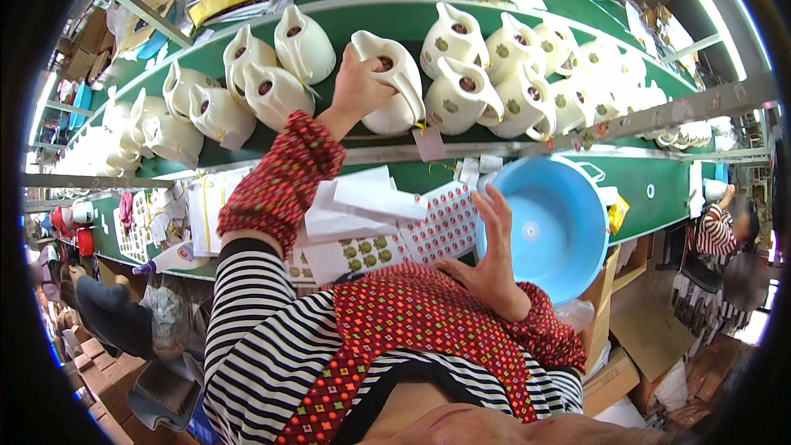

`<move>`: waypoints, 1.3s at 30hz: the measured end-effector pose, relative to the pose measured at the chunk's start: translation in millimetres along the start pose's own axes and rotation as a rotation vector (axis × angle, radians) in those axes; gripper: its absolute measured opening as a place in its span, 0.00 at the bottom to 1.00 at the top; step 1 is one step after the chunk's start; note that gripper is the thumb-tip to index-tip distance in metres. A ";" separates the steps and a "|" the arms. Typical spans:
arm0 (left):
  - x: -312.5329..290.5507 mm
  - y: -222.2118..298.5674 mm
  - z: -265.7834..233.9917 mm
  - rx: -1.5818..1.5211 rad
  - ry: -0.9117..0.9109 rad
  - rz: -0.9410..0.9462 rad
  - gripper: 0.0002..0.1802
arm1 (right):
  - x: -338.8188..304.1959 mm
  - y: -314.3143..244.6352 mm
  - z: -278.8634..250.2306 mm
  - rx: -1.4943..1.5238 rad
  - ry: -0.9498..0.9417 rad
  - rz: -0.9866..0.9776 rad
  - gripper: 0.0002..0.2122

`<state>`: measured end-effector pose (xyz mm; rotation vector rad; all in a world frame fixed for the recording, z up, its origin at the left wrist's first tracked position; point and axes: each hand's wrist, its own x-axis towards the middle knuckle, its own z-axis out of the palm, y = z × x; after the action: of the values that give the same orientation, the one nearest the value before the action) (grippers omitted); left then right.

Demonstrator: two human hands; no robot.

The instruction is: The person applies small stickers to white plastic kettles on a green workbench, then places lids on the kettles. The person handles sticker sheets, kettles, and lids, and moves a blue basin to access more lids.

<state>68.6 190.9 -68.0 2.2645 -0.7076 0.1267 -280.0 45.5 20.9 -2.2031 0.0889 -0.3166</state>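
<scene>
My left hand [360, 86] is closed on the upper part of a cream-white pitcher [387, 118], which stands among others on the green bench. A small pale tag [429, 144] hangs by a tie from its handle. My right hand [492, 262] is open, fingers apart and holding nothing, between the sticker sheets and a blue basin [568, 222]. In front of me lie a sheet of red round stickers [441, 221] and a sheet of green stickers [368, 253]. White papers [356, 198] partly cover them.
Plain pitchers [278, 95] line the bench on the left; those on the right, such as one pitcher [456, 41], bear a green decal. Metal rails [659, 111] cross at the side. A tape dispenser [177, 257] sits at left. Cardboard boxes [651, 338] and other people are nearby.
</scene>
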 end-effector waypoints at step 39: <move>-99.2 -24.0 -85.5 -0.697 -0.601 -0.848 0.23 | 35.9 -54.9 21.7 0.572 -0.619 -0.070 0.08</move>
<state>7.9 308.1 -51.2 1.7129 0.0131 -1.0655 -242.4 89.3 58.8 -1.6464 -0.3750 0.2845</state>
